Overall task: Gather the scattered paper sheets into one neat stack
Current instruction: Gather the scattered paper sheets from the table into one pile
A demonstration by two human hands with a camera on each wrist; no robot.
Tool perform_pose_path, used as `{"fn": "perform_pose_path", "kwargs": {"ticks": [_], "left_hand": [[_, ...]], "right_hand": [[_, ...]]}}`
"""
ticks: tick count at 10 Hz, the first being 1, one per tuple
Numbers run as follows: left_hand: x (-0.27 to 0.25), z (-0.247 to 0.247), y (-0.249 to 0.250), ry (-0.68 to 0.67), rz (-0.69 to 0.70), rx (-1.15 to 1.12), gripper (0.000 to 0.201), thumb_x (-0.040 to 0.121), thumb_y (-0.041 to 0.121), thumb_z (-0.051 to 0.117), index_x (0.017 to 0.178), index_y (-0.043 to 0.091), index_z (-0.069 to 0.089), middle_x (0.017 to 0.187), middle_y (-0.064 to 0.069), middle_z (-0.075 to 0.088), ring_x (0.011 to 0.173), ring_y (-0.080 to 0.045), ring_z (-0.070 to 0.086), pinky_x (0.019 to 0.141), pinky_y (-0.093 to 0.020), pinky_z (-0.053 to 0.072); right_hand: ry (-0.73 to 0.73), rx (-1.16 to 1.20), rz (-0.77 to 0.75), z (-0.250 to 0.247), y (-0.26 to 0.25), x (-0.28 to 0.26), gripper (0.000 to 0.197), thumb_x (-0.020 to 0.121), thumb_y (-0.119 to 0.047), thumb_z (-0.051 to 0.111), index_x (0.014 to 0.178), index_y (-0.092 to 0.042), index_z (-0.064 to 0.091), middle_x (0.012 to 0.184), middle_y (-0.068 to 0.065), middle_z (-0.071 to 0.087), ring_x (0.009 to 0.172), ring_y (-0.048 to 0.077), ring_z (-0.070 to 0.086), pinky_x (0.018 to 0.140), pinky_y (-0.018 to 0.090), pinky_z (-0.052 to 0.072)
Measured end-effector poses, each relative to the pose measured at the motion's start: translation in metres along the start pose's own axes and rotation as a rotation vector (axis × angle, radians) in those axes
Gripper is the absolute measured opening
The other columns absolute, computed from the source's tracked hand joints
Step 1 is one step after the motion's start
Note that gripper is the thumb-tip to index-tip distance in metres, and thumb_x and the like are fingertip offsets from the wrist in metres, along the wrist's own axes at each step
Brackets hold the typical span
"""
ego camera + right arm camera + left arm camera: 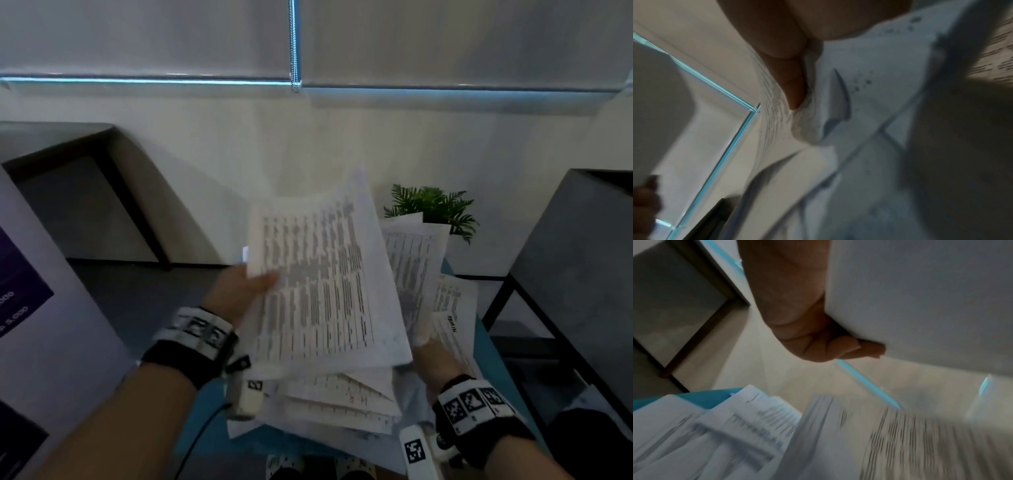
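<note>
From the head camera, the person's left hand [239, 291] held a bunch of printed papers [325, 284] up in the air, with the thumb on top of the left edge and the other fingers hidden under it. The right hand [433, 359] reached under the right side of the same bunch, and I could not tell from here how its fingers lay. Under the lifted bunch, more loose papers [346, 401] lay in a messy pile on a blue table [205, 421]. A few more sheets [452, 308] lay spread to the right. A small green plant [431, 205] stood at the far end of the table, behind the papers. From the left wrist camera, the left fingers [838, 345] were curled around the edge of a white sheet [920, 305], gripping it. Blurry printed papers [735, 434] lay below on the blue table [705, 397]. From the right wrist camera, a finger [793, 84] of the right hand pressed along the edge of a few curved sheets [838, 97], and the papers seemed pinched there. The rest was blurry and dark.
</note>
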State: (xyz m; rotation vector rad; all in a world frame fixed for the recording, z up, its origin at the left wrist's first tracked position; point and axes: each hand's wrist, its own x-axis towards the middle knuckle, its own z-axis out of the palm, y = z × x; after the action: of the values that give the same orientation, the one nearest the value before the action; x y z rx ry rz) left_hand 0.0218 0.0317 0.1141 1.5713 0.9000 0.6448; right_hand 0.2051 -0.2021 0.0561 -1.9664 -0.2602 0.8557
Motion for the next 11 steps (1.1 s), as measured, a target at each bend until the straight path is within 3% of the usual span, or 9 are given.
{"fn": "perform_pose_path", "kwargs": {"ticks": [1, 2, 4, 5, 6, 7, 8, 9, 11], "left_hand": [[-0.005, 0.038, -0.032, -0.06, -0.003, 0.176, 0.035, 0.083, 0.024, 0.07, 0.112, 0.006, 0.066, 0.103, -0.009, 0.068, 0.098, -0.025, 0.064, 0.086, -0.034, 0.049], [-0.012, 0.051, -0.048, -0.023, -0.006, 0.123, 0.036, 0.079, 0.028, 0.073, 0.109, 0.009, 0.069, 0.106, -0.008, 0.072, 0.093, -0.021, 0.067, 0.089, -0.038, 0.053], [-0.013, 0.053, -0.065, 0.184, -0.033, 0.11, 0.059, 0.064, 0.029, 0.085, 0.112, 0.019, 0.053, 0.113, 0.0, 0.056, 0.096, -0.02, 0.062, 0.084, -0.037, 0.054], [-0.01, 0.042, -0.08, 0.017, -0.297, -0.127, 0.1, 0.045, 0.044, 0.092, 0.128, 0.014, 0.046, 0.126, -0.007, 0.058, 0.106, -0.027, 0.062, 0.092, -0.053, 0.05], [-0.019, 0.031, -0.089, -0.268, -0.458, -0.216, 0.077, 0.05, 0.044, 0.087, 0.116, 0.014, 0.063, 0.111, -0.02, 0.069, 0.101, -0.039, 0.067, 0.091, -0.059, 0.049], [-0.021, 0.029, -0.094, -0.279, -0.362, -0.176, 0.064, 0.058, 0.035, 0.087, 0.112, 0.008, 0.066, 0.102, -0.019, 0.072, 0.096, -0.038, 0.068, 0.09, -0.058, 0.05], [-0.024, 0.034, -0.089, -0.122, -0.242, -0.184, 0.054, 0.062, 0.03, 0.083, 0.109, 0.008, 0.068, 0.091, -0.012, 0.076, 0.087, -0.033, 0.071, 0.084, -0.051, 0.055], [-0.031, 0.035, -0.08, -0.135, -0.194, -0.321, 0.076, 0.042, 0.043, 0.09, 0.108, 0.012, 0.068, 0.098, -0.014, 0.074, 0.091, -0.033, 0.071, 0.082, -0.052, 0.055], [-0.048, 0.016, -0.082, -0.49, -0.326, -0.499, 0.088, 0.034, 0.026, 0.096, 0.115, 0.005, 0.065, 0.116, -0.023, 0.066, 0.106, -0.038, 0.064, 0.088, -0.055, 0.052]], "right_hand": [[-0.044, 0.038, 0.016, -0.005, -0.006, -0.008, 0.021, 0.094, -0.005, 0.046, 0.108, 0.004, 0.058, 0.126, 0.025, 0.055, 0.095, 0.028, 0.055, 0.092, 0.038, 0.046], [-0.092, 0.1, 0.023, -0.01, -0.003, -0.009, 0.035, 0.098, -0.003, 0.034, 0.068, -0.007, 0.052, 0.091, 0.018, 0.061, 0.07, 0.02, 0.048, 0.065, 0.031, 0.04], [-0.132, -0.142, -0.016, -0.005, 0.024, 0.017, 0.028, 0.096, -0.009, 0.041, 0.076, -0.026, 0.05, 0.104, 0.011, 0.059, 0.106, 0.025, 0.053, 0.102, 0.044, 0.043], [-0.191, -0.105, 0.012, -0.007, 0.016, 0.009, 0.019, 0.094, -0.01, 0.048, 0.105, -0.002, 0.061, 0.1, 0.007, 0.063, 0.101, 0.023, 0.058, 0.092, 0.033, 0.049], [-0.219, 0.006, 0.008, -0.005, 0.013, -0.001, 0.023, 0.095, -0.009, 0.049, 0.107, 0.006, 0.061, 0.093, 0.004, 0.064, 0.083, 0.017, 0.058, 0.063, 0.017, 0.047], [-0.303, 0.344, 0.03, -0.002, 0.026, 0.003, 0.046, 0.084, -0.041, 0.064, 0.119, -0.011, 0.062, 0.105, 0.008, 0.071, 0.101, 0.023, 0.064, 0.092, 0.037, 0.05], [-0.378, 0.378, 0.011, 0.003, 0.031, 0.002, 0.051, 0.075, -0.041, 0.073, 0.12, -0.021, 0.058, 0.118, 0.0, 0.064, 0.115, 0.021, 0.056, 0.105, 0.044, 0.04], [-0.217, 0.221, -0.146, 0.013, 0.03, 0.0, 0.033, 0.076, -0.005, 0.072, 0.105, -0.017, 0.062, 0.109, 0.008, 0.068, 0.103, 0.025, 0.063, 0.093, 0.041, 0.049], [-0.097, 0.285, -0.202, 0.011, 0.017, 0.002, 0.025, 0.085, -0.002, 0.062, 0.108, -0.012, 0.062, 0.106, 0.009, 0.069, 0.105, 0.028, 0.061, 0.1, 0.044, 0.045]]}}
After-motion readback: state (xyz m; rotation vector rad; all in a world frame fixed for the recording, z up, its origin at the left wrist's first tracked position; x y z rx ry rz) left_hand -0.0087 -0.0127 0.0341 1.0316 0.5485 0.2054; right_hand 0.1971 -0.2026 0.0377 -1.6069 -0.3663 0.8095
